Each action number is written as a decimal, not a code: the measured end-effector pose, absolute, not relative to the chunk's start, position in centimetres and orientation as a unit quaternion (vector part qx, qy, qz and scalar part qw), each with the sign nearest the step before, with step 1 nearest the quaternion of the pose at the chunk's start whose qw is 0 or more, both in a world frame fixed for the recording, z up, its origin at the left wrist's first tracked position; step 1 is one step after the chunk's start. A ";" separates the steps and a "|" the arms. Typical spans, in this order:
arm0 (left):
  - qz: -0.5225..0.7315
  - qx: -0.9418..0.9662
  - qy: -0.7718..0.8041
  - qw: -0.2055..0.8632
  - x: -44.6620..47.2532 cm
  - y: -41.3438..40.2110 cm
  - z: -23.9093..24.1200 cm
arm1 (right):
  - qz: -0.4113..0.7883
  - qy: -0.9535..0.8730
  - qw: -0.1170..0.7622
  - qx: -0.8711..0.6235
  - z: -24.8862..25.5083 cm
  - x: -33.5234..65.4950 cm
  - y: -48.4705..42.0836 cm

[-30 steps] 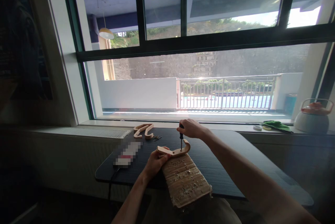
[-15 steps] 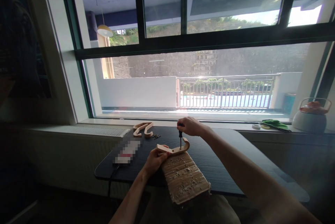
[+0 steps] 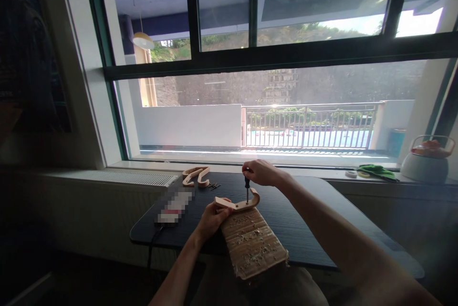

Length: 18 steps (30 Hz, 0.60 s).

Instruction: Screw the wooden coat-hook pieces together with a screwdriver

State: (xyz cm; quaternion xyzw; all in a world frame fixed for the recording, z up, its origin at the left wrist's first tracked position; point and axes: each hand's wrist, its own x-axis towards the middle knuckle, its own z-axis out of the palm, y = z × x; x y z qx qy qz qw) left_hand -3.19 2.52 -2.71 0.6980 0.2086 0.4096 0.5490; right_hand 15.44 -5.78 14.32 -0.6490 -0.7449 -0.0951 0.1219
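Right hand (image 3: 258, 172), seen above the far part of the table, has its fingers curled round the top of a dark-handled screwdriver (image 3: 247, 183); the tool stands nearly upright, shaft pointing down, its tip at the flat stretch of a pale wooden hook (image 3: 242, 205), just short of the rounded end. Whether the tip sits in a screw head or in a hole is too small to tell. Left hand (image 3: 211, 219) grips the hook near its straight end, thumb on the near side, other fingers partly hidden behind the wood. A dark hole shows in the hook between that thumb and the screwdriver. The hook lies across the far end of a ribbed brown block (image 3: 255, 244), its curl turned up and to the right. The block's upper face is dotted with small marks or bits, nature unclear; its near end juts past the edge of the black table (image 3: 300, 229) above the person's lap. On the table, beyond the left hand: further bent wooden pieces (image 3: 203, 177), a few loose screws (image 3: 214, 186) just beside them, and, nearer, a pixelated object (image 3: 175, 207) with a cable (image 3: 150, 244) running down over the edge. On the sill at right, a green cloth (image 3: 377, 171) lies near a pale kettle (image 3: 425, 165) with an orange-brown lid. A wide window (image 3: 279, 127) spans the background.
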 end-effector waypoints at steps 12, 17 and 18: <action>0.405 0.703 0.206 0.547 -3.2 2.4 -2.6 | -0.100 -0.723 0.156 -0.666 13.6 15.3 -5.9; 0.409 0.692 0.211 0.557 -3.1 2.6 -2.8 | -0.105 -0.721 0.111 -0.676 14.7 15.3 -5.8; 0.408 0.692 0.209 0.558 -3.1 2.6 -2.8 | -0.101 -0.725 0.105 -0.673 14.8 15.3 -5.9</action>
